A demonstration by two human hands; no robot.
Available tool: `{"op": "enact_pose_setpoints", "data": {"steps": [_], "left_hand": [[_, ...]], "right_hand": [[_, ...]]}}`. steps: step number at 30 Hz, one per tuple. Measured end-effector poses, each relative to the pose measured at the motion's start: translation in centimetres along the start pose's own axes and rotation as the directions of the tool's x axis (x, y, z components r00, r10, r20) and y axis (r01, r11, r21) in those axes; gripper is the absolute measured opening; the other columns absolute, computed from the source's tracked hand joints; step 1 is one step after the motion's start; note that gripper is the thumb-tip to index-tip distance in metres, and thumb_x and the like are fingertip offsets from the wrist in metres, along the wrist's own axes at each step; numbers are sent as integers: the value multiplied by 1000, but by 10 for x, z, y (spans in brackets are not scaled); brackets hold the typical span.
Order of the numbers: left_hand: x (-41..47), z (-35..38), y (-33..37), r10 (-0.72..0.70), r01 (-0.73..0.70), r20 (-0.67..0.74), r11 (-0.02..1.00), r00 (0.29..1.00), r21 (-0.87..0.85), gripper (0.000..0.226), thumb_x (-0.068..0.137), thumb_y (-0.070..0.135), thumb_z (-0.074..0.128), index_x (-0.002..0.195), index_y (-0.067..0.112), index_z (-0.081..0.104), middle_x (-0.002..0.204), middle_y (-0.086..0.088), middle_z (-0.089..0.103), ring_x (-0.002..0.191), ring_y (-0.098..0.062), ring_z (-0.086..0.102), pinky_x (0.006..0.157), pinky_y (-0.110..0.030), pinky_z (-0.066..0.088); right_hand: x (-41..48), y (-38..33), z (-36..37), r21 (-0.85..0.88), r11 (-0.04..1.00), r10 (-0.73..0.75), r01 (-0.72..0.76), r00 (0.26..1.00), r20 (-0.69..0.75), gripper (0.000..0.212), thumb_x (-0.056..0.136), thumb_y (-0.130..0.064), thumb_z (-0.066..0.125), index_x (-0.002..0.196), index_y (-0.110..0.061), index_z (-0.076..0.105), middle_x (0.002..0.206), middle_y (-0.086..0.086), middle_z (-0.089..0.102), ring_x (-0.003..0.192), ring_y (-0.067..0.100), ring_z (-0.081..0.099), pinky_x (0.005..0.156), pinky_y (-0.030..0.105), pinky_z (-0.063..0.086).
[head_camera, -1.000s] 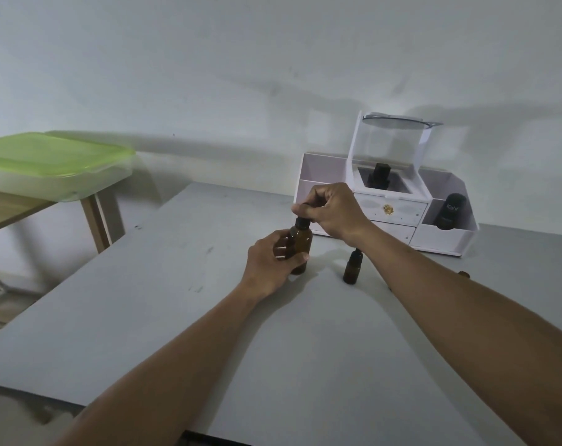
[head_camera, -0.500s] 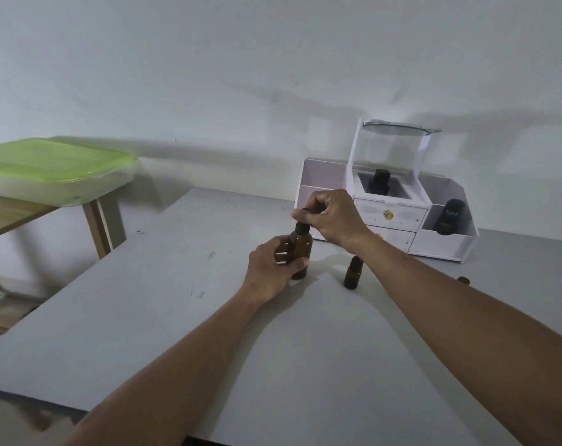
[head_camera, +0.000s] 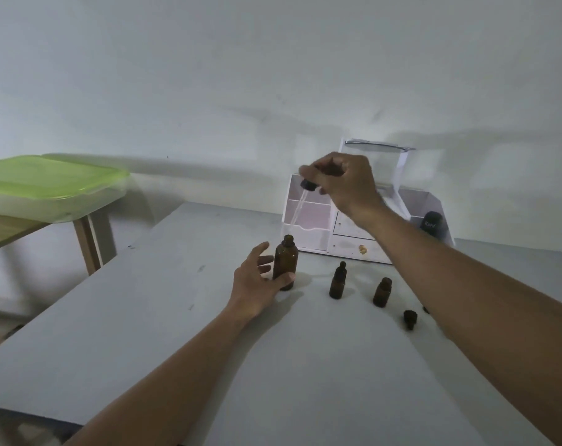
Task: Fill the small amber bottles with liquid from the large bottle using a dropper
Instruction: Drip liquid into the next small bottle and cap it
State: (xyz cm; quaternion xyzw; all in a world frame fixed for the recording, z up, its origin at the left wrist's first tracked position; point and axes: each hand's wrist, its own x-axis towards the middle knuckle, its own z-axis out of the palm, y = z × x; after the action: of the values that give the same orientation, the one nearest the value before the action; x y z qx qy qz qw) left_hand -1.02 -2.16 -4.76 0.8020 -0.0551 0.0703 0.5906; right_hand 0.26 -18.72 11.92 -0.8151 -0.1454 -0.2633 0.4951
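Right fingertips pinch the black cap of the dropper (head_camera: 307,185); the right hand (head_camera: 344,185) is curled round it. Half a second ago this hand sat on the neck of the large bottle (head_camera: 286,262); now it holds the dropper well above the bottle, the glass tube slanting down and to the left, clear of the mouth. My left hand (head_camera: 257,284), earlier wrapped round the bottle, has loosened: fingers spread and straight, only the thumb touching the lower front. The bottle stands upright and uncapped on the grey table (head_camera: 305,381). To its right stand two small amber bottles, one capped (head_camera: 337,281), one open (head_camera: 382,291), with a loose cap (head_camera: 410,318) near the latter; my raised arm no longer hides them. Behind stands the white organiser (head_camera: 308,226).
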Motion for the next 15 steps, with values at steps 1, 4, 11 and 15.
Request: {"op": "enact_pose_setpoints", "data": {"steps": [1,4,11,15], "left_hand": [[-5,0,1,-13,13,-44,1000,999,-13,82,72,29,87,141,29,42,119,5,61,105,-14,60,94,-29,48],[-26,3,6,-72,69,-102,997,992,-27,69,74,25,86,129,25,46,112,1,61,97,-16,63,89,-30,51],[-62,48,17,-54,52,158,999,986,13,35,78,29,82,108,28,64,96,10,67,86,-3,64,68,-9,48],[-64,87,28,-21,22,262,1000,965,-2,44,79,27,81,120,23,64,104,12,68,95,-4,65,81,-11,52]], "right_hand": [[2,-6,-8,12,1000,-5,5,1000,-13,21,82,-31,80,86,-11,76,77,-3,78,74,19,74,70,29,61],[0,-16,-36,64,998,14,-12,999,-32,24,84,-29,79,90,-7,75,79,1,78,74,16,75,69,31,60],[-23,1,-91,83,992,99,-94,993,-57,23,84,-22,80,92,-2,74,76,2,77,70,14,74,65,28,60],[-39,22,-118,58,989,140,-136,986,-90,18,83,-21,80,94,-6,77,78,2,77,69,13,74,62,19,57]]}}
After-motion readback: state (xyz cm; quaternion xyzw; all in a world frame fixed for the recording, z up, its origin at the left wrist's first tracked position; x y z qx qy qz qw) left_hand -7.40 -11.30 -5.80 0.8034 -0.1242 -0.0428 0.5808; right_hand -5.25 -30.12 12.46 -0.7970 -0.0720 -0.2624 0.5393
